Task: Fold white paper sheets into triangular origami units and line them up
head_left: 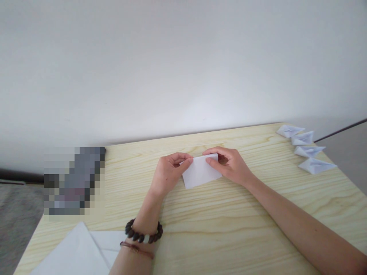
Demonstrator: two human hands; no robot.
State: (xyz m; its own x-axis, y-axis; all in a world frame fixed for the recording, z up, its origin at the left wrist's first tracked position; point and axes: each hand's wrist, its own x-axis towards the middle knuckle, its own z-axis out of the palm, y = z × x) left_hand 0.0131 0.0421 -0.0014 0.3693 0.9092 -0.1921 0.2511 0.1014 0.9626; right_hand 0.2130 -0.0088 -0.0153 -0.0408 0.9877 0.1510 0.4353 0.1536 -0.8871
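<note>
A small folded sheet of white paper [200,173] is held just over the middle of the table, its fold along the top edge. My left hand [171,172] pinches its upper left corner between thumb and fingers. At the upper right, my right hand [228,164] grips the same paper, thumb on the near face and fingers behind. Both hands are closed on it. Dark beads [143,237] and a thin cord circle my left wrist.
Several folded white paper boats [317,165] stand in a row at the table's right edge. Flat white sheets [73,254] lie at the front left. A pixelated dark object [82,172] is at the left edge. Behind the wooden table [218,229] rises a white wall [183,68].
</note>
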